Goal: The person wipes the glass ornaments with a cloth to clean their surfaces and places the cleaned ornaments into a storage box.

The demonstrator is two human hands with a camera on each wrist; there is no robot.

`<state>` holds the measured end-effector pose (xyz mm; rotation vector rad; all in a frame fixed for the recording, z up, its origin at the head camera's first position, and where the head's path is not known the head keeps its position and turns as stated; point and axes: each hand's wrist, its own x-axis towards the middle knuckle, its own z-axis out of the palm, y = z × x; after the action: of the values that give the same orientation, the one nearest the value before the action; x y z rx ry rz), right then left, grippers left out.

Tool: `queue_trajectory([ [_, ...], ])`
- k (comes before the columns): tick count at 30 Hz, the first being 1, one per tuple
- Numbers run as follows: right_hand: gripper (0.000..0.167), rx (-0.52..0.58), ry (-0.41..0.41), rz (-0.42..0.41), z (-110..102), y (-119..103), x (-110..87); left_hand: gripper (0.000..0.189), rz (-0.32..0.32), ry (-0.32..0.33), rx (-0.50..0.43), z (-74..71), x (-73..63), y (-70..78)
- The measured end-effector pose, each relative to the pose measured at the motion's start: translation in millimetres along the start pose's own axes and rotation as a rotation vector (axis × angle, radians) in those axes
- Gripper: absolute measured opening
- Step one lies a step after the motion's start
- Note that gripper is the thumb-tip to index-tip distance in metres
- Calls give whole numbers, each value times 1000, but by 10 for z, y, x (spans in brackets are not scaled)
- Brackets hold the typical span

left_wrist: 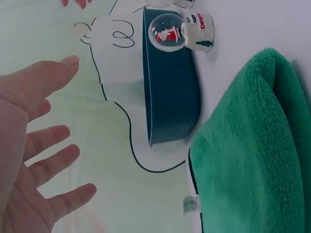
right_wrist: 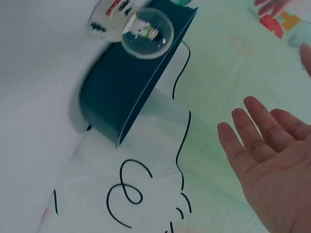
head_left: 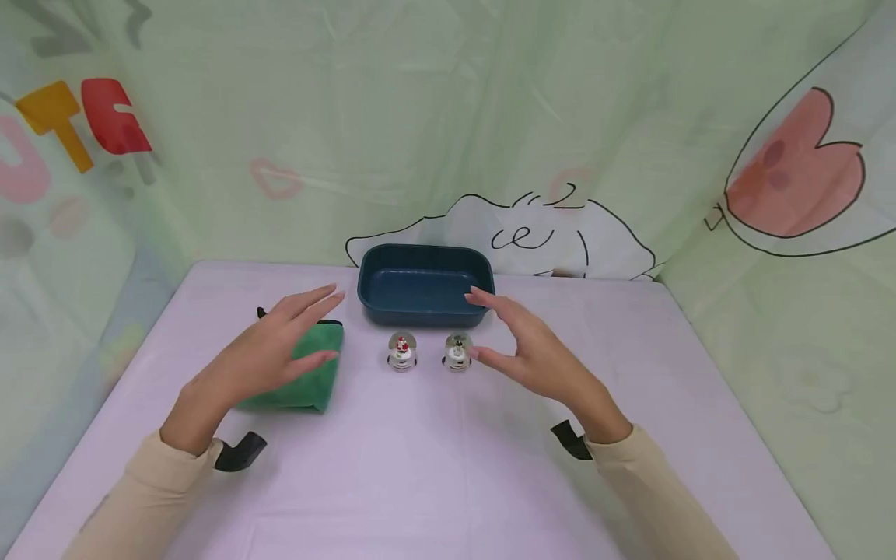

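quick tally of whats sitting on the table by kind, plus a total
Snow globes: 2
Green cloth: 1
Blue tub: 1
Total: 4

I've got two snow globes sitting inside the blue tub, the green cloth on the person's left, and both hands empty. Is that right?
Not quite: the two snow globes stand on the table in front of the blue tub, not inside it, as the head view shows. The rest holds: green cloth on the person's left, left hand and right hand empty.
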<state>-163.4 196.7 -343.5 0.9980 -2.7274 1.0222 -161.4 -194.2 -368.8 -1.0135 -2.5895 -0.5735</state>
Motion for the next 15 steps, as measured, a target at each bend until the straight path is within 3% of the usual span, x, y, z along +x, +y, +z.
queue_trajectory([
  [6, 69, 202, 30, 23, 78, -45, 67, 81, -47, -5, -98, -1, -74, -95],
  [15, 59, 338, 20, 68, 241, -44, 170, 80, -175, -148, -245, 20, -172, -276],
])
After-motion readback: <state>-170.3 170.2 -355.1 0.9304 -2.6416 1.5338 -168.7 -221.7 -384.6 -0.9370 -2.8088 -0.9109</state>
